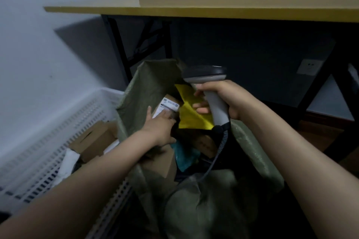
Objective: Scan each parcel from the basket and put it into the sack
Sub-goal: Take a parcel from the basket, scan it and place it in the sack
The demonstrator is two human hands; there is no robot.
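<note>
The grey handheld barcode scanner (217, 110) is gripped at centre right by the right hand (225, 101), fingers wrapped tight round its handle. Its coiled cable (219, 147) hangs into the mouth of the olive-green woven sack (147, 87). The left hand (161, 128) is laid on a brown cardboard parcel with a white label (169, 105) inside that sack at centre frame. Its fingers are blurred, so a grip cannot be told from a touch. Crowded round the parcel are a yellow plastic mailer (191, 117), a teal poly bag (184, 155) and a plain brown box (161, 163). At lower left, a brown carton (93, 139) is seen in the white slatted plastic basket (48, 141). Across the top, a yellow tabletop (194, 8) is carried on black folding legs (118, 44).
</note>
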